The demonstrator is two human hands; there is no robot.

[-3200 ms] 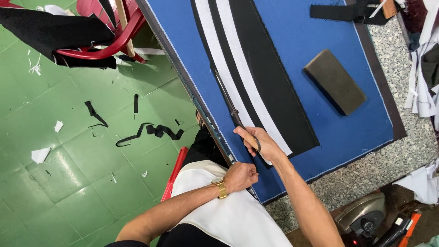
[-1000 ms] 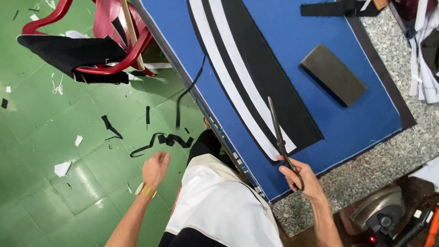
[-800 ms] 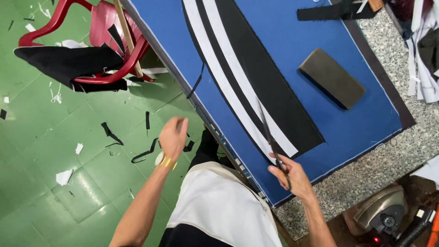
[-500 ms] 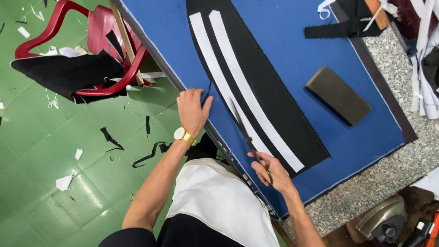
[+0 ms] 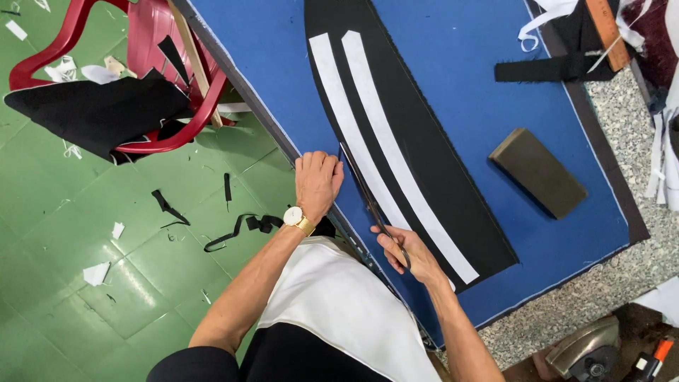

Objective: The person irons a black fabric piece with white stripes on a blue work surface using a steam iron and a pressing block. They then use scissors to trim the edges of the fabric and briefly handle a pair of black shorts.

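A long black fabric piece (image 5: 424, 141) with two white stripes lies on the blue cloth-covered table (image 5: 453, 64). My right hand (image 5: 407, 251) grips the handles of long scissors (image 5: 364, 194), whose blades lie along the fabric's left edge. My left hand (image 5: 317, 182), with a gold wristwatch, rests palm down on the table's edge right beside the scissor tips and the fabric's edge.
A dark rectangular block (image 5: 537, 172) sits on the blue cloth to the right. A red plastic chair (image 5: 152, 85) with black fabric on it stands on the green tiled floor, among black and white scraps (image 5: 240, 230). A black strap (image 5: 544, 69) lies at the table's far side.
My left hand swung up from beside my body over the floor and came to rest on the table edge. The scissors slid further up along the fabric's left edge.
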